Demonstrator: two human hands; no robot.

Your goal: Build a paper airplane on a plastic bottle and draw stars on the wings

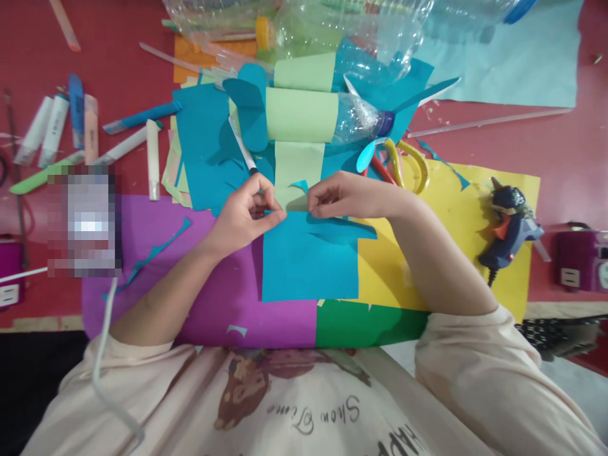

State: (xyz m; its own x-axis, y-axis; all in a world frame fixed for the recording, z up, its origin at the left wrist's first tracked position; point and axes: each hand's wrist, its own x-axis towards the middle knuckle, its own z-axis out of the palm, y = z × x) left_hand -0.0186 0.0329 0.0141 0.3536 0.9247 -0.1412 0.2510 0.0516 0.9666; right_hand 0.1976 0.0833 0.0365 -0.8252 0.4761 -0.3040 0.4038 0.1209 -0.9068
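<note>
Here, L hand (pixel 249 208), R hand (pixel 342 194) pinch blue sheet (pixel 310 266) @ far edge, gap btwn.

A craft workspace is suggested, though whether it is set in a home or a classroom cannot be told: a red tabletop (pixel 128 25) is strewn with coloured paper sheets (pixel 308 266), highlighter pens (pixel 91 130), yellow-handled scissors (pixel 393 161), plastic bottles (pixel 308 31) and a glue gun (pixel 504 244).

Red tabletop (pixel 38 38), bare in patches. Left side: pens and highlighters (pixel 56 130) strewn loosely. Near edge: purple sheet (pixel 209 272) left, yellow sheet (pixel 460 221) right, both flat. Far right: pale blue sheet (pixel 522 57), thin clear stick (pixel 489 123) just nearer; socketed purple box (pixel 582 253) by right edge
</note>
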